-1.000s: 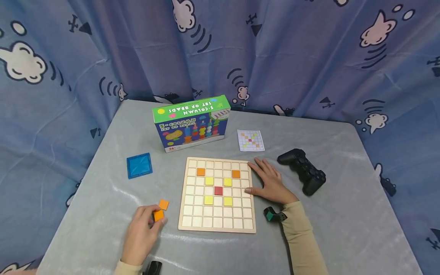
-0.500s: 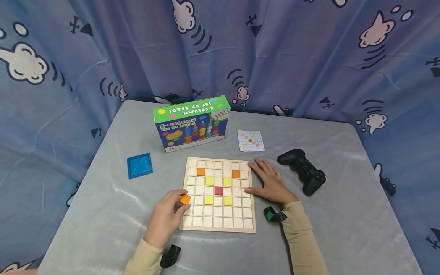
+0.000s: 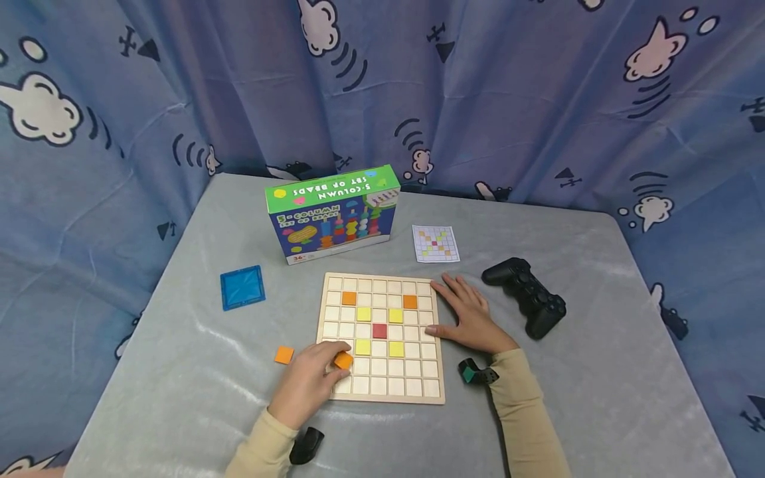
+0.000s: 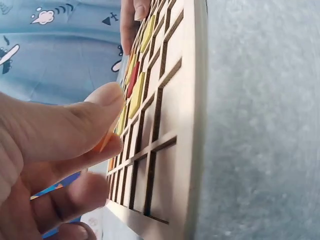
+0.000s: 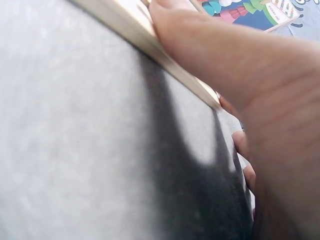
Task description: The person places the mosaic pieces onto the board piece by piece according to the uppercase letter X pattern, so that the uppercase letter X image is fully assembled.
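Observation:
In the head view my left hand (image 3: 307, 384) pinches an orange square tile (image 3: 343, 360) between thumb and fingertips, over the lower left of a wooden grid board (image 3: 382, 399). Only a sliver of that tile shows behind the thumb in the left wrist view. A red tile (image 3: 379, 331) sits near the board's middle, with several yellow tiles (image 3: 363, 315) around it. Two orange tiles (image 3: 349, 299) lie in the second row from the back. My right hand (image 3: 472, 325) rests at the board's right edge, thumb on the rim and fingers spread toward the far right corner.
A loose orange tile (image 3: 283, 355) lies left of the board. Behind it are a blue square tray (image 3: 242, 288) and a bead-set box (image 3: 335, 219). A printed pattern card (image 3: 436, 243) lies behind the board, and a black game controller (image 3: 526, 295) is at right.
My left hand has carried one orange tile from the table at left, rightward to above the board's lower left. The other orange tile stays on the table. My right hand has not moved.

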Tool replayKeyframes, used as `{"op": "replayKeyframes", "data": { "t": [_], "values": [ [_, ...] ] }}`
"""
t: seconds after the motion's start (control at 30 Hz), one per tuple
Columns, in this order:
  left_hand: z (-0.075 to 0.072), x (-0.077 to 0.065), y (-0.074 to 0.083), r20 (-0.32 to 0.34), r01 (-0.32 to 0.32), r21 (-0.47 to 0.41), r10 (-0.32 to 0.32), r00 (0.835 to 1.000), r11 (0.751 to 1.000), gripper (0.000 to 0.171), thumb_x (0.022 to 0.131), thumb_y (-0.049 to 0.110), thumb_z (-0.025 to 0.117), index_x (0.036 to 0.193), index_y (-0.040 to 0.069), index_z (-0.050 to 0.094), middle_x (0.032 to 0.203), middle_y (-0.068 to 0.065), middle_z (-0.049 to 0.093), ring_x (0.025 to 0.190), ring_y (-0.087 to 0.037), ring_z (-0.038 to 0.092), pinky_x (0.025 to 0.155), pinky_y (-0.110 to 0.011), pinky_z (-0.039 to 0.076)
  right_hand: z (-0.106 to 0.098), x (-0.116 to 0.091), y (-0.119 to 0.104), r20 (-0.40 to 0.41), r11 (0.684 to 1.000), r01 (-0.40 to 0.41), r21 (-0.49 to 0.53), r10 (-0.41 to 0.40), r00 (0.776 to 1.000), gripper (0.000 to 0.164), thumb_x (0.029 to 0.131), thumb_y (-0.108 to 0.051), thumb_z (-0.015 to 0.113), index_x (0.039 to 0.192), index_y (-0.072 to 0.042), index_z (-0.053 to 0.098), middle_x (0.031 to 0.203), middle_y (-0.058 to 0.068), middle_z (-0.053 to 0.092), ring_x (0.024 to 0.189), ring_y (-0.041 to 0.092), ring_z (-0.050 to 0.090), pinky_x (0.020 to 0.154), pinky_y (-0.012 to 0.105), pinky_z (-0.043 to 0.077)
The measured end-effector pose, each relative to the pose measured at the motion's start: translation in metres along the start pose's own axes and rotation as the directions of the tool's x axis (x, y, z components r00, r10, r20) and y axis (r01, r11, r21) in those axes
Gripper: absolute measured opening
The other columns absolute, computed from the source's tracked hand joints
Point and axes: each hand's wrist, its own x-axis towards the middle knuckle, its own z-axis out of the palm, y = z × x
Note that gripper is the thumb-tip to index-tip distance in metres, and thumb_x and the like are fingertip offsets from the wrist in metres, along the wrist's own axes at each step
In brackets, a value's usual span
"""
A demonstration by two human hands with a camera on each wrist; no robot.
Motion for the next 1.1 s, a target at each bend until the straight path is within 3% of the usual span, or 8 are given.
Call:
{"op": "replayKeyframes", "data": {
  "t": [0.27,0.73,0.87,1.1],
  "values": [
    [0.0022,-0.0035,-0.0020,0.050,0.021,0.034,-0.023,0.998,0.999,0.036,0.071,0.011,0.084,0.104,0.017,0.070,0.101,0.004,0.072,0.092,-0.016,0.066,0.081,-0.034,0.052,0.0010,0.0002,0.0004,0.008,1.000,-0.001,-0.002,0.001,1.000,0.090,0.079,-0.059,0.068,0.152,-0.030,0.023,0.160,0.007,0.012,0.147,0.034,0.002,0.108,0.064,0.003],
    [0.0012,-0.0034,-0.0054,0.072,-0.048,0.022,0.046,0.996,0.999,0.040,0.073,0.008,0.082,0.110,0.016,0.068,0.111,0.005,0.068,0.100,-0.014,0.065,0.082,-0.033,0.053,-0.0012,-0.0004,-0.0017,0.006,1.000,-0.005,0.001,0.005,1.000,0.090,0.079,-0.058,0.069,0.152,-0.030,0.024,0.160,0.007,0.013,0.147,0.035,0.002,0.108,0.063,0.004],
    [0.0021,-0.0023,-0.0059,0.059,-0.043,0.053,0.040,0.997,0.998,0.041,0.071,0.012,0.084,0.109,0.013,0.068,0.107,0.003,0.063,0.091,-0.015,0.063,0.079,-0.037,0.050,-0.0014,-0.0002,-0.0020,0.003,1.000,-0.003,0.002,0.003,1.000,0.089,0.079,-0.058,0.069,0.152,-0.030,0.024,0.160,0.007,0.013,0.147,0.034,0.002,0.109,0.063,0.003],
    [0.0028,-0.0011,-0.0059,0.046,-0.008,0.091,0.003,0.999,0.996,0.033,0.070,0.015,0.086,0.099,0.012,0.071,0.094,0.004,0.058,0.077,-0.009,0.052,0.071,-0.030,0.046,-0.0011,0.0000,-0.0016,0.003,1.000,0.000,0.000,0.000,1.000,0.090,0.079,-0.059,0.068,0.152,-0.031,0.023,0.160,0.006,0.012,0.147,0.034,0.002,0.108,0.063,0.003]
  ]
}}
